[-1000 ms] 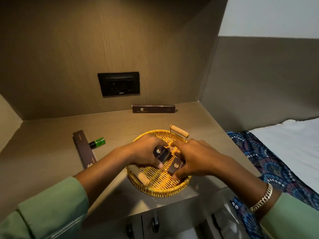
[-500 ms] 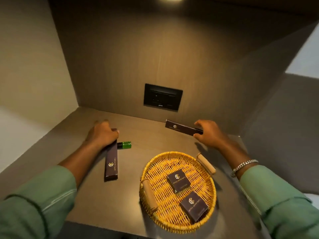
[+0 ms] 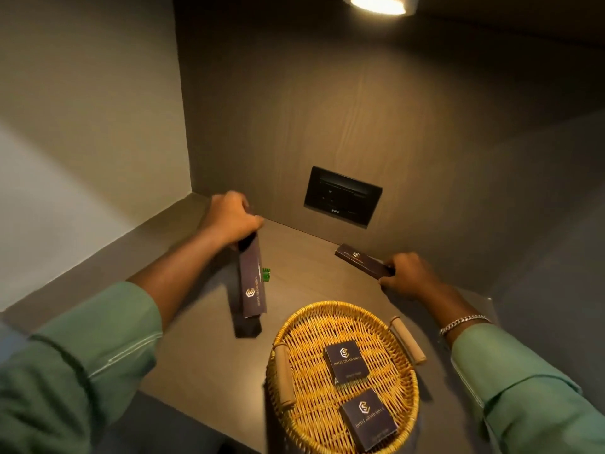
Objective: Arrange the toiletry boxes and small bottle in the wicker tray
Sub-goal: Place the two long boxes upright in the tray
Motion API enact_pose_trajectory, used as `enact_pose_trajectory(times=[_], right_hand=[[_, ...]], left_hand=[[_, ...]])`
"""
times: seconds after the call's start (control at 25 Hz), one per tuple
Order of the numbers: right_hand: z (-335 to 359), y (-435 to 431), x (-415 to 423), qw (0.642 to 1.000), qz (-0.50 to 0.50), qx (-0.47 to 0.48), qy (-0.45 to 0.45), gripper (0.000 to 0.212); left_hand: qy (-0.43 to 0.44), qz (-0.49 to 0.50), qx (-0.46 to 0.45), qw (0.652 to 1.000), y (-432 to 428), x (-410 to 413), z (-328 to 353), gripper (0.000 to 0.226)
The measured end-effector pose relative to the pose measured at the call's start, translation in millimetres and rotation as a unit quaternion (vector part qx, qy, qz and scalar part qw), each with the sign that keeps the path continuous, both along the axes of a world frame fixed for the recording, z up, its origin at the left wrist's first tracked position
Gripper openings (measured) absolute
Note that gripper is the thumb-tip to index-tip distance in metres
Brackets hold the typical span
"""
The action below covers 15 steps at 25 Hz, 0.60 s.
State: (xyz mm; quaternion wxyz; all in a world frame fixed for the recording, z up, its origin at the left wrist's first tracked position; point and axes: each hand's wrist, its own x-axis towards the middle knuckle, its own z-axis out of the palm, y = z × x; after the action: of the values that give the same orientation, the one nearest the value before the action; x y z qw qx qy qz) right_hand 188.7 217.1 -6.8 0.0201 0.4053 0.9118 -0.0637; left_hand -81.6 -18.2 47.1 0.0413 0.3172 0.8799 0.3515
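A round wicker tray point(image 3: 307, 322) with two wooden handles sits on the shelf at the front right. Two small dark square boxes lie inside it, one near the middle point(image 3: 346, 361) and one nearer me point(image 3: 368, 419). My left hand point(image 3: 230, 221) grips the top end of a long dark box point(image 3: 252, 283) and holds it lifted and hanging downward above the shelf. Behind that box a small green bottle point(image 3: 265, 275) peeks out, mostly hidden. My right hand point(image 3: 409, 273) grips the near end of a second long dark box point(image 3: 361, 263) by the back wall.
A black socket plate point(image 3: 342, 196) is set in the back wall. The shelf point(image 3: 203, 355) is boxed in by a left side wall point(image 3: 91, 132) and the back panel. A ceiling lamp point(image 3: 379, 3) shines above. The shelf's front edge runs below the tray.
Both hands left the small boxes in the tray and reached back. My left hand has raised the left long box off the shelf; my right hand has closed on the right one.
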Motion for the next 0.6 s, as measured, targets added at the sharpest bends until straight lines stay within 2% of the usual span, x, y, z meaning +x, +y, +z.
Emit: enact_pose_trajectory(times=[0.12, 0.2, 0.32, 0.4, 0.52, 0.6], right_hand=[[16.7, -10.8, 0.3, 0.999, 0.023, -0.009, 0.036, 0.052], [34.8, -23.2, 4.4, 0.993, 0.044, -0.01, 0.104, 0.059], [69.5, -51.3, 19.6, 0.974, 0.053, -0.02, 0.22, 0.07], [88.0, -73.8, 35.4, 0.963, 0.058, -0.049, 0.259, 0.074], [94.5, -111.6, 54.4, 0.967, 0.071, -0.091, 0.227, 0.079], [85.2, -136.4, 56.6, 0.976, 0.068, -0.1, 0.18, 0.081]], left_hand=[[-0.018, -0.038, 0.109, 0.993, 4.1, 31.4, 38.8, 0.021], [-0.051, -0.086, 0.132, 0.986, 0.5, 57.9, 47.4, 0.021], [-0.032, -0.117, 0.074, 0.99, -10.9, 95.8, 32.8, 0.025], [-0.006, -0.11, 0.017, 0.994, -15.1, 113.2, 18.3, 0.031], [-0.01, -0.114, -0.041, 0.993, -15.9, 129.6, -0.6, 0.037], [-0.049, -0.122, -0.056, 0.99, -18.1, 135.2, -9.9, 0.038]])
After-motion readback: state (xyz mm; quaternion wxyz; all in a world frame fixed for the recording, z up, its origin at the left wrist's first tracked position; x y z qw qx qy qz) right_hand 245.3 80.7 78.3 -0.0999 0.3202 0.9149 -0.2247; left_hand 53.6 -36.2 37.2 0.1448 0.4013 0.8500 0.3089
